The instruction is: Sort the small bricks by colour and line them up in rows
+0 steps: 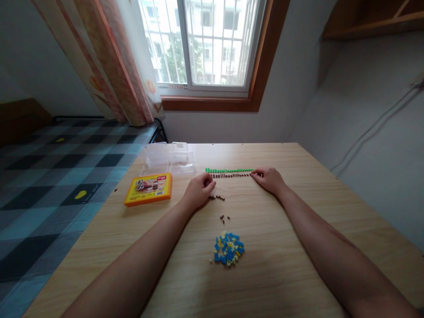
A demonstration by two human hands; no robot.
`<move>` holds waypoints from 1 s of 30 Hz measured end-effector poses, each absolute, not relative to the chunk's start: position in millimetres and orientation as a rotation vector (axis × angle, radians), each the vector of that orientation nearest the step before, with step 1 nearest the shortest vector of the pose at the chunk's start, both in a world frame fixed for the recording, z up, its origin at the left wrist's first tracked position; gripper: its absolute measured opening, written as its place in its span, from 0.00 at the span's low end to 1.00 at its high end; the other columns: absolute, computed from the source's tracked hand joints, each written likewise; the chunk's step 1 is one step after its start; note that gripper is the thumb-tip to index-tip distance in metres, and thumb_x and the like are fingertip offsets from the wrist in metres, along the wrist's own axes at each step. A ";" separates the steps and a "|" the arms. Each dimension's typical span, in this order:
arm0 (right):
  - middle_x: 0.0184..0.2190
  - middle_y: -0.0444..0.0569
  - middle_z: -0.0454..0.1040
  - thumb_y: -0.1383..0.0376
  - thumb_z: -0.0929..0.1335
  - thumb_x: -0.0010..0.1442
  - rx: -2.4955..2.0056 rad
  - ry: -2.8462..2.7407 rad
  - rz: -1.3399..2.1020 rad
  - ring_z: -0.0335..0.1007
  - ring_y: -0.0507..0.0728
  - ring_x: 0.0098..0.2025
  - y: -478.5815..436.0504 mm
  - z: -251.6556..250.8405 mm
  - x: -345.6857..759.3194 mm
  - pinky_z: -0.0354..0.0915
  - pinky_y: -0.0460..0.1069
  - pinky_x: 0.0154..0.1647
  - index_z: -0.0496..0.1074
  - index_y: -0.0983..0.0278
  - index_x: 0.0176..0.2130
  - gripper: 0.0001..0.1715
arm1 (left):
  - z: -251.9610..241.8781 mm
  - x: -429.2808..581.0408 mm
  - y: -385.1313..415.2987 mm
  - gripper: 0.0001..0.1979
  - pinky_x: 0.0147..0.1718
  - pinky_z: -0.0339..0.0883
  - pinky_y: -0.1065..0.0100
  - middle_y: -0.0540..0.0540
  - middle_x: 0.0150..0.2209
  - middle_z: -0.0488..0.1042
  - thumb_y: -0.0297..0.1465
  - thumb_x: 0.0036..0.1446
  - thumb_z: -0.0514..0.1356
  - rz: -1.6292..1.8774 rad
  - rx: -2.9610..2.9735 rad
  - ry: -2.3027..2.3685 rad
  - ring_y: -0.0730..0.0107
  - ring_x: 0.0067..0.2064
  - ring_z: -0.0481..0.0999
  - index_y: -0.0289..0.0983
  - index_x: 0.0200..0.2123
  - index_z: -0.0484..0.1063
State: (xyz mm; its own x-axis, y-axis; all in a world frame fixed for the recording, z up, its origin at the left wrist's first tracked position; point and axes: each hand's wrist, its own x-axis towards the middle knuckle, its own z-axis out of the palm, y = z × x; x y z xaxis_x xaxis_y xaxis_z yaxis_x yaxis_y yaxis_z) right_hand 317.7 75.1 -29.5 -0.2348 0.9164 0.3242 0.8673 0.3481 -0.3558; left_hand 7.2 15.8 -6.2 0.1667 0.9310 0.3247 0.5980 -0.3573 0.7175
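Note:
Two long rows of tiny building blocks run side by side across the table: green blocks (228,171) farther away, brown blocks (228,176) nearer me. My left hand (199,189) rests at the left end of the brown row, fingers curled in and fingertips together; whatever they hold is hidden. At the right end, my right hand (267,178) pinches with thumb and forefinger at the last small brown block. Loose brown blocks (218,198) lie just beside my left hand, and a few brown pieces (222,217) are scattered closer to me.
A pile of blue and yellow blocks (229,249) sits between my forearms. To the left is a yellow-orange box (149,189), with clear plastic cases (159,155) behind it. The wooden table (278,247) adjoins a checked bed (43,198); a window is ahead.

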 end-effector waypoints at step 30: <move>0.32 0.46 0.81 0.58 0.69 0.61 -1.514 -2.102 0.174 0.75 0.56 0.33 73.5 -30.2 318.4 0.65 0.49 0.37 0.82 0.58 0.41 0.13 | -6.4 6.6 16.2 0.08 0.29 0.54 0.67 0.53 0.23 0.64 0.33 0.57 0.58 1.040 2.036 1.431 0.70 0.27 0.63 0.38 0.27 0.65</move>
State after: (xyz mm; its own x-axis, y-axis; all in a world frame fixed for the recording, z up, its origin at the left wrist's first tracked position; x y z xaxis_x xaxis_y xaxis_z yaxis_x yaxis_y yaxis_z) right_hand 318.4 73.5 -30.2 -0.2244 0.9105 0.3473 0.8411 0.3609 -0.4029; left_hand 6.6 16.2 -6.4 0.1812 0.9278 0.3262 0.5966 -0.3674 0.7135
